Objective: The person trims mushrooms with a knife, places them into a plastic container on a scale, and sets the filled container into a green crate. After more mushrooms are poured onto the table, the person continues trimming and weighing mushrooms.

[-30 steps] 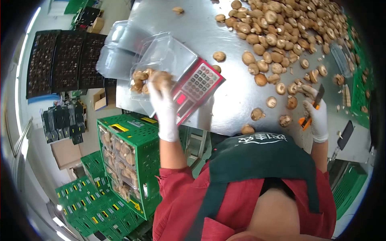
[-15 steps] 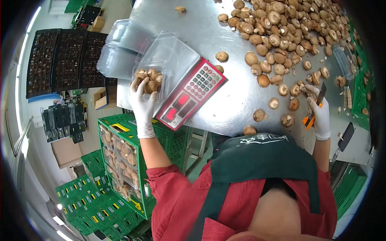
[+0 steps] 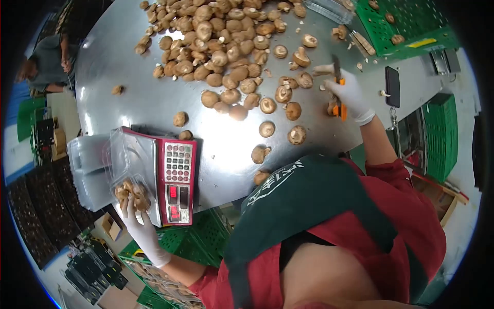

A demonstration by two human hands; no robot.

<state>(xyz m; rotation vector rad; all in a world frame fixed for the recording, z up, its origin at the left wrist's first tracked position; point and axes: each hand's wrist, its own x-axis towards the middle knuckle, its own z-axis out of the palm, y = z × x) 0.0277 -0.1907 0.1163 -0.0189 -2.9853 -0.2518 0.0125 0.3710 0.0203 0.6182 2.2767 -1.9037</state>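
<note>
My gloved left hand (image 3: 138, 226) reaches into a clear plastic punnet (image 3: 145, 191). Its fingers are spread, with the fingertips resting on brown mushrooms (image 3: 126, 189) there. The punnet sits on a red digital scale (image 3: 178, 164) with lit red displays. My gloved right hand (image 3: 352, 97) is closed around an orange-handled utility knife (image 3: 339, 110), its dark blade pointing away from me. A mushroom partly shows beside the knife handle, below the fingers. Loose mushrooms (image 3: 284, 93) lie on the metal table just left of that hand.
A big heap of mushrooms (image 3: 216, 44) covers the far part of the steel table (image 3: 226, 154). Stacked clear punnets (image 3: 88, 172) stand left of the scale. At right are a phone (image 3: 392, 86) and a green crate (image 3: 406, 31). Another person (image 3: 49, 64) is at far left.
The camera view has turned, so the table and scale appear rotated. My left hand stays at the mushrooms in the punnet. The knife remains in my right hand.
</note>
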